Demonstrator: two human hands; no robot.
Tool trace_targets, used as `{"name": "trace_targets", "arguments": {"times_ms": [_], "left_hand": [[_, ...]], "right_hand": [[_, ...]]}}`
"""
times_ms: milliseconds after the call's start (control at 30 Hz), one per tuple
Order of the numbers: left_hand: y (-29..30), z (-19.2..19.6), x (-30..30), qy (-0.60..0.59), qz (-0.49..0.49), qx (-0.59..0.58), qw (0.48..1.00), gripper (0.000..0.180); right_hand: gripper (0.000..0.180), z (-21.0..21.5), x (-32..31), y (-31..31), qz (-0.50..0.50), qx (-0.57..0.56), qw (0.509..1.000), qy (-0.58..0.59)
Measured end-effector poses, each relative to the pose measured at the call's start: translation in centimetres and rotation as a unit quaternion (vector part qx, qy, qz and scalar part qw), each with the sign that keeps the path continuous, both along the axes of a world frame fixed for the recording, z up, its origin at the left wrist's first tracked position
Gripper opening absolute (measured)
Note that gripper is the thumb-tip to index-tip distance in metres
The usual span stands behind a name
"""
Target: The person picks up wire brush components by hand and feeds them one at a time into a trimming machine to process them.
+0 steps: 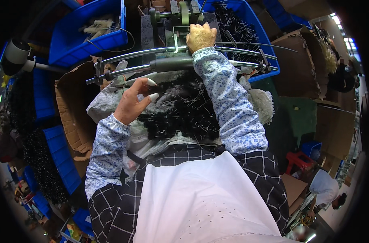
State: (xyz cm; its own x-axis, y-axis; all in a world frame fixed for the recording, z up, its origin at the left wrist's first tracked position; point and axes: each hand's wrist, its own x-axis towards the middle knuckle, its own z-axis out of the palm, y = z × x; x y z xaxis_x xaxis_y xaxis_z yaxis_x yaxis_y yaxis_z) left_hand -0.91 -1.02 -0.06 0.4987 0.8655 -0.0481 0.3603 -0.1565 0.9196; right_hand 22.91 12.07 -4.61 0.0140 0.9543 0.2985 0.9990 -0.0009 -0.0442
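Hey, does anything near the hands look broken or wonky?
Yes, the brown cardboard box to the left of the left hand. It looks battered: its edges are ragged and its sides are bent, instead of straight and neat.

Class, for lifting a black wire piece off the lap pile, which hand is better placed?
Probably the left hand: it is beside the pile, thumb and finger apart; the right hand is beyond the grey bar, at the machine.

The right hand (201,37) hides its own fingertips, so whether they hold something is unclear, and the upper edge cuts the machine (185,15).
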Motion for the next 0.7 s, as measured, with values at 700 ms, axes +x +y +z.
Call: {"name": "trace_targets", "arguments": {"times_ms": [700], "left_hand": [[2.0,-0.8,1.5,-0.130,-0.014,-0.024,0.991,0.021]], "right_hand": [[0.024,2.9,15.1,2.2,0.006,0.013,0.985,-0.170]]}}
